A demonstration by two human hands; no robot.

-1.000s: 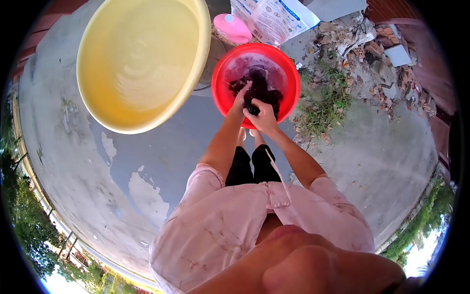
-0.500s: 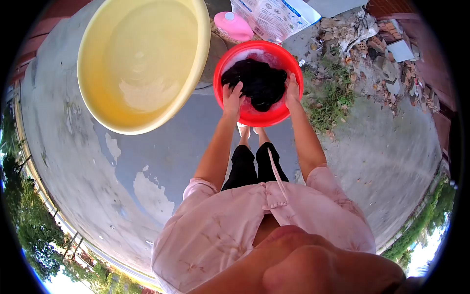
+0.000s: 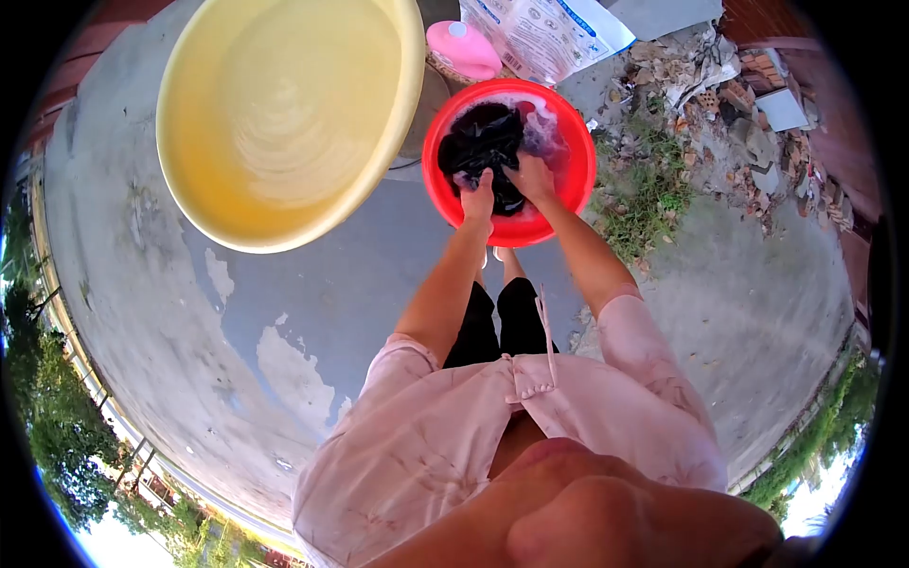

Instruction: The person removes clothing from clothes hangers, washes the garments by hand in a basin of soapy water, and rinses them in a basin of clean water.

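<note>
- Pressing black cloth [image 3: 478, 142] in the red basin [image 3: 586, 156]: left hand [image 3: 479, 200] and right hand [image 3: 533, 178] part-curled against it, hold unclear.
- Best worked in small folds, kept low, so suds [image 3: 543, 132] stay in.

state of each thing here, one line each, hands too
black cloth: wet, bunched up
red basin: holding sudsy water and the cloth
yellow tub: holding water, surface rippled
pink bottle: white cap on
printed bag: opening not clear
left hand: on cloth, grip partly hidden
right hand: same
</note>
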